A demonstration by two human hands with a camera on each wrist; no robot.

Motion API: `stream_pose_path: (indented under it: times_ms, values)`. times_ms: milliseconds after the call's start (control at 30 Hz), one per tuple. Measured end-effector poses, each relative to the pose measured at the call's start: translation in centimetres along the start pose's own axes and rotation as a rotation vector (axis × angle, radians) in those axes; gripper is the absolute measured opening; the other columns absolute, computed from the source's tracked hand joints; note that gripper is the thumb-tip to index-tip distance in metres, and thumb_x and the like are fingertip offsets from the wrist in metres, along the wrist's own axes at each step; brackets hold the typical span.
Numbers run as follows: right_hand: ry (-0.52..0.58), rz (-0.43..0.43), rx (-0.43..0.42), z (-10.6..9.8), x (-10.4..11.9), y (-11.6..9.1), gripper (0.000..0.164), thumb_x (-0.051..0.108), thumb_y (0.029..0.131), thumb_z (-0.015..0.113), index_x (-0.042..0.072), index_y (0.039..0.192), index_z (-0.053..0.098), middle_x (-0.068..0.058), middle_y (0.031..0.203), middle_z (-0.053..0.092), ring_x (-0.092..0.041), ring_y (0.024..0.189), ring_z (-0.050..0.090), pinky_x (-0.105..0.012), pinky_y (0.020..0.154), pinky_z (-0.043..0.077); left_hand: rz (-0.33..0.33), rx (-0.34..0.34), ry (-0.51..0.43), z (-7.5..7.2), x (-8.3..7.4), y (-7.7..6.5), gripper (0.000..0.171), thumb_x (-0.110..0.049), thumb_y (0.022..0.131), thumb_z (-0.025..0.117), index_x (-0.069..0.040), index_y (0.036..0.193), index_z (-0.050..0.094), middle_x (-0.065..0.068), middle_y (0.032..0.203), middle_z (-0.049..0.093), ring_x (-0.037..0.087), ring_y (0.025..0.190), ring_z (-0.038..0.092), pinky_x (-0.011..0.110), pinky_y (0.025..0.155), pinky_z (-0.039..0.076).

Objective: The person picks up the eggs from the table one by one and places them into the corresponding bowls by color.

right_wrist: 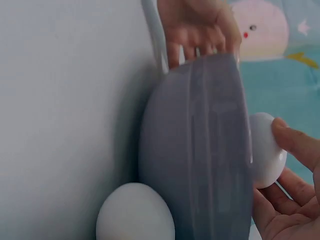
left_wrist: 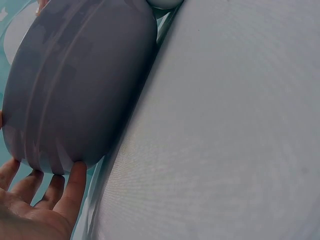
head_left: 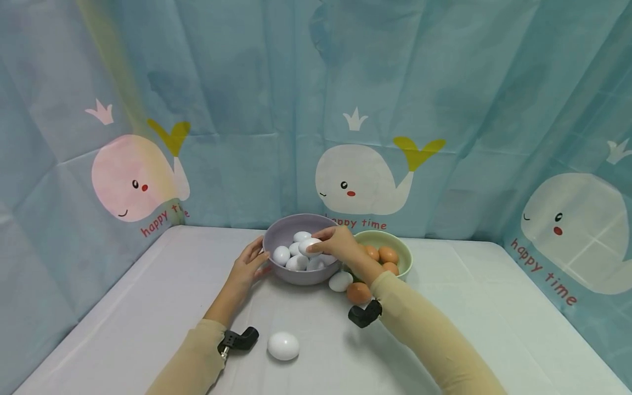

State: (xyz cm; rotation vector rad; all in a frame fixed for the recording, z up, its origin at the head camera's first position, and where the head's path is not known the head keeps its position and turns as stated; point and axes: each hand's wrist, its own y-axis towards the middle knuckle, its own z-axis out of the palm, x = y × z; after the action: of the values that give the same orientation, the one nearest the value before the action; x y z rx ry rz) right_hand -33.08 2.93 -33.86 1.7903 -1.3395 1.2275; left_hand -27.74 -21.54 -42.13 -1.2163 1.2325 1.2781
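Note:
My right hand [head_left: 340, 243] pinches a white egg [head_left: 310, 247] between thumb and fingers at the purple bowl [head_left: 303, 278]. In the right wrist view this egg [right_wrist: 266, 150] shows just past the bowl's rim. Several other white eggs [head_left: 296, 263] lie inside the bowl. My left hand [head_left: 247, 263] holds the bowl's left side, thumb at the rim. Its fingertips press the outer wall in the left wrist view, where the purple bowl [left_wrist: 90, 85] hides its contents.
Right of the purple bowl stands a light green bowl [head_left: 406, 258] with several brown eggs [head_left: 388, 254], partly behind my right forearm. A white egg [head_left: 340, 281] and a brown egg [head_left: 359, 293] lie before the bowls. Another white egg [head_left: 283, 346] sits near the front of the white table [head_left: 469, 307].

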Motion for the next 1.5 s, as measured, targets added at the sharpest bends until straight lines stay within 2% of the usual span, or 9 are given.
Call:
stream_pose_path:
  times_ms: [233,533,933,1267,1500]
  values:
    - [-0.084,0.01,-0.025,-0.1,-0.3,1.5,0.038,0.02,0.077,0.086,0.008,0.112,0.076,-0.008,0.107,0.076,-0.012,0.084,0.07,-0.032,0.083,0.061,-0.011,-0.011,-0.012,0.2,-0.1,0.0,0.06,-0.017,0.104,0.052,-0.014,0.158,0.025,0.007,0.166,0.024,0.028,0.152,0.027,0.05,0.115,0.042]
    - [-0.224,-0.01,-0.016,0.2,-0.6,2.5,0.035,0.019,0.078,0.086,0.007,0.11,0.077,-0.008,0.108,0.076,-0.012,0.08,0.067,-0.023,0.069,0.056,-0.006,-0.01,-0.01,0.0,0.0,0.2,0.061,-0.017,0.104,0.052,-0.013,0.158,0.025,0.007,0.166,0.023,0.029,0.152,0.028,0.049,0.114,0.043]
    - [-0.325,-0.016,-0.022,1.0,-1.0,3.3,0.035,0.017,0.075,0.087,0.002,0.105,0.077,-0.01,0.109,0.076,-0.017,0.089,0.069,-0.026,0.078,0.058,-0.003,-0.003,-0.014,-0.1,0.3,0.1,0.06,-0.018,0.104,0.051,-0.013,0.158,0.025,0.006,0.167,0.021,0.028,0.152,0.026,0.049,0.115,0.042]
    - [-0.443,0.004,-0.027,1.9,-1.3,3.8,0.032,0.021,0.071,0.09,0.005,0.096,0.078,-0.005,0.106,0.076,-0.015,0.091,0.066,-0.027,0.08,0.057,-0.007,0.003,-0.018,-0.1,0.1,-0.1,0.06,-0.019,0.104,0.051,-0.014,0.158,0.024,0.006,0.167,0.02,0.027,0.153,0.025,0.049,0.115,0.042]
    - [-0.494,0.01,-0.018,2.0,-1.1,3.7,0.034,0.021,0.072,0.09,0.005,0.099,0.078,-0.005,0.102,0.076,-0.012,0.084,0.061,-0.026,0.079,0.057,-0.005,0.007,-0.018,0.0,-0.1,0.0,0.061,-0.017,0.104,0.051,-0.013,0.159,0.024,0.007,0.167,0.021,0.028,0.153,0.025,0.049,0.115,0.042]
